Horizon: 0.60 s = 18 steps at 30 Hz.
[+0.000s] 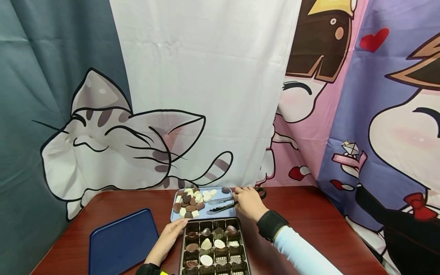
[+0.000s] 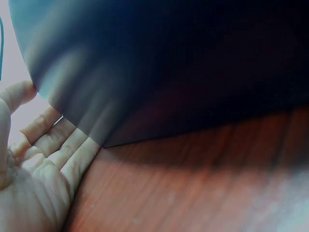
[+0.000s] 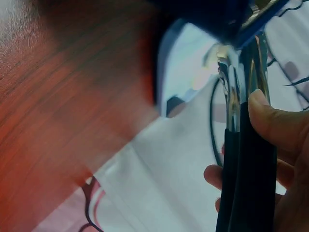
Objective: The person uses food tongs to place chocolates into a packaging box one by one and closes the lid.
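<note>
My right hand (image 1: 250, 201) grips a pair of tongs (image 3: 251, 169) with black handles and metal arms. Their jaws stand apart over the right part of a light blue tray (image 1: 203, 188), near the chocolates (image 1: 188, 199). On the left, my left hand (image 1: 168, 238) rests its fingertips against the upper left edge of a black compartment box (image 1: 243, 248). Its fingers look fairly straight in the left wrist view, meeting a dark glossy surface. Brown and white chocolates fill several of the box's upper compartments; lower ones on the right show only their patterned bottoms.
A dark blue tray (image 1: 122, 242) lies on the reddish wooden table (image 1: 292, 229), left of the box. One dark chocolate (image 1: 225, 190) sits apart at the light tray's upper right corner. Printed cloth (image 1: 220, 95) hangs right behind the table's far edge.
</note>
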Tool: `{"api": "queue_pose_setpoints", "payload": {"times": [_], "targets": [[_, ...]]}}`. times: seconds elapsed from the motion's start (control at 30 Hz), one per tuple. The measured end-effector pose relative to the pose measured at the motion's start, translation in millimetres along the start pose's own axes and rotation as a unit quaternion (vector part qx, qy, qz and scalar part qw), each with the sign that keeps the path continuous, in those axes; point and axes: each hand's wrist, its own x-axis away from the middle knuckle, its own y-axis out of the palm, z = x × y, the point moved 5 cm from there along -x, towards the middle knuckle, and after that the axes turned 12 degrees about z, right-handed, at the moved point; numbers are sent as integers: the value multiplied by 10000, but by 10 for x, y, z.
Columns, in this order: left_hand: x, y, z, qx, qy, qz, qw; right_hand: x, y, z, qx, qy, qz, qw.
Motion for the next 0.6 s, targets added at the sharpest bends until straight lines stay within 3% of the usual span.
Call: {"api": "queue_pose_setpoints", "payload": {"times": [0.33, 0.6], "targets": [[-12, -13, -11, 20, 53, 87, 9999, -123, 400, 2, -196, 192, -810, 9963], [-72, -61, -112, 45, 310, -119, 9994, -90, 416, -25, -525, 158, -882, 9946]]}}
